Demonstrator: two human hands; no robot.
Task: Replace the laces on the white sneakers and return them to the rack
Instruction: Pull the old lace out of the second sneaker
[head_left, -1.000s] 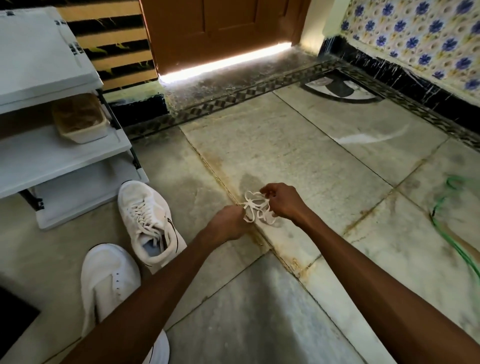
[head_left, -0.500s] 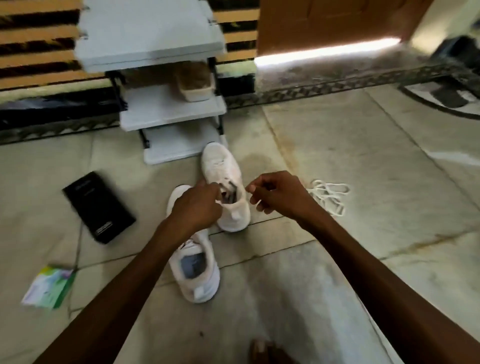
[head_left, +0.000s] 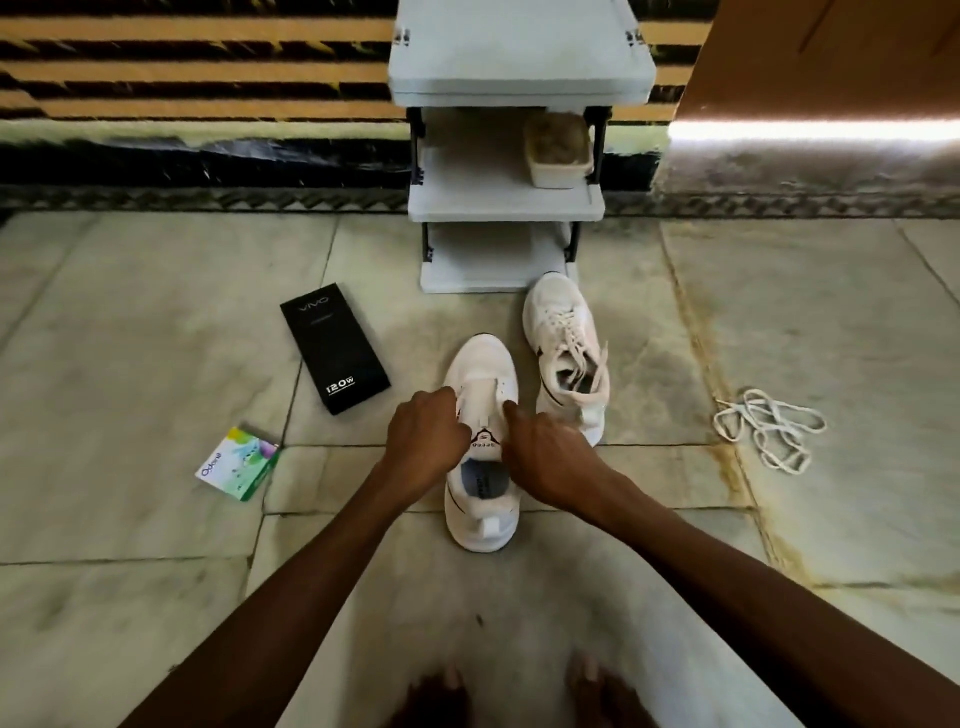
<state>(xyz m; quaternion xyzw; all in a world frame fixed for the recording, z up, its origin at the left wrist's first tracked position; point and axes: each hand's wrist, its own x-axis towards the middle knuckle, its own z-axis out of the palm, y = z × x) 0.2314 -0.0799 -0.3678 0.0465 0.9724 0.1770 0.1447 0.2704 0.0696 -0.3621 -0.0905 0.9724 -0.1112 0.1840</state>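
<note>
White and unlaced, the near white sneaker (head_left: 483, 364) stands upright on the pale stone-tile floor (head_left: 156, 519), toe pointing away from the person and heel toward the two bare feet (head_left: 441, 696) at the bottom edge of the head view. A black and red logo shows on its tongue, between the two hands.

The left hand (head_left: 428, 441) lies over the left side of the shoe's throat, fingers curled down round the left eyelet flap and gripping it. The right hand (head_left: 545, 457) comes in from the other side, and one fingertip touches the right eyelet flap. Its other fingers are tucked under and hidden, so I cannot tell whether it pinches the flap or only touches it.

Just beyond and to the right sits the laced white sneaker (head_left: 563, 332), tilted slightly, its toe just beside the bottom shelf of the grey three-tier plastic shoe rack (head_left: 493, 202). A beige tub (head_left: 558, 156) rests on the right end of the rack's middle shelf.

Well to the right of both shoes, a loose white flat lace (head_left: 769, 434) lies in a tangle of loops on the floor. To the left of the shoes lies a black rectangular carton (head_left: 335, 348) printed "vivo" and "120W", and nearer the person a small green and white packet (head_left: 239, 464). A brown wooden door (head_left: 831, 52) fills the upper right corner, bright light showing under it.
</note>
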